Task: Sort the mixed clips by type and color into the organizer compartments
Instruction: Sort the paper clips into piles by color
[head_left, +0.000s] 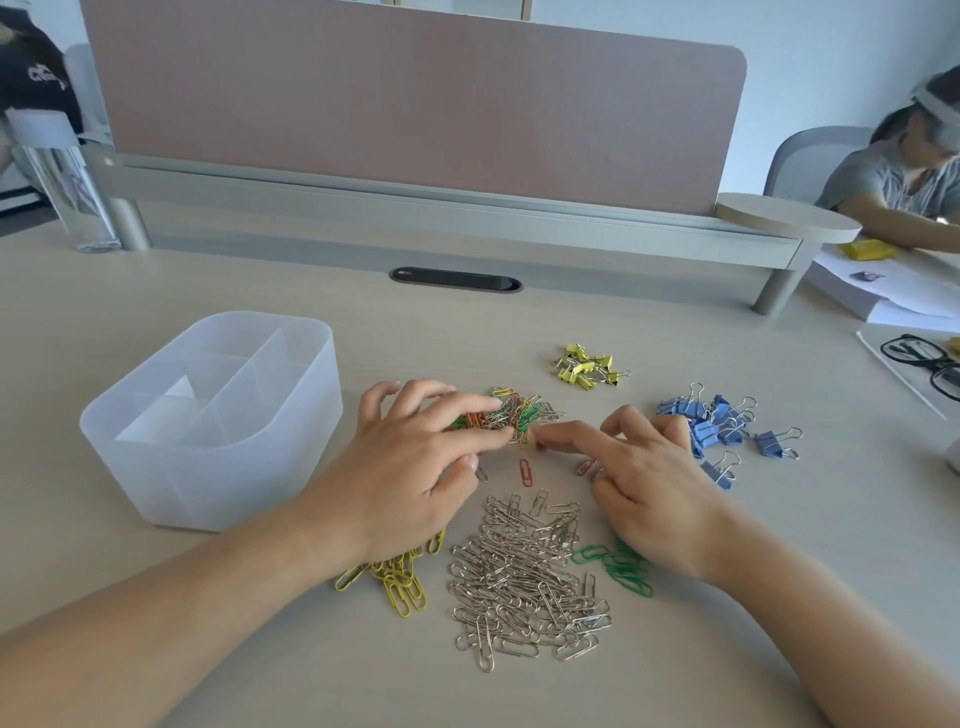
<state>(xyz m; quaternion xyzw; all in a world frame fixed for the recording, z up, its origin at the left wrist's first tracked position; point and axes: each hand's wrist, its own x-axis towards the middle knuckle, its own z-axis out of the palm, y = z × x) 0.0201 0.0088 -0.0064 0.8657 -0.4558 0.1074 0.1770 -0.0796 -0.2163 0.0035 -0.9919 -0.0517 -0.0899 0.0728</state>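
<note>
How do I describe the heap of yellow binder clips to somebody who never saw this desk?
On the pale desk, look beyond the right hand. The yellow binder clips lie there in a heap, farther off and left of the blue binder clips. The yellow paper clips by the left hand are bent wire; these are folded clamps.

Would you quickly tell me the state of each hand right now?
Left hand: open, fingers resting on the mixed pile.
Right hand: open, forefinger touching the pile's edge, holding nothing visible.
</note>
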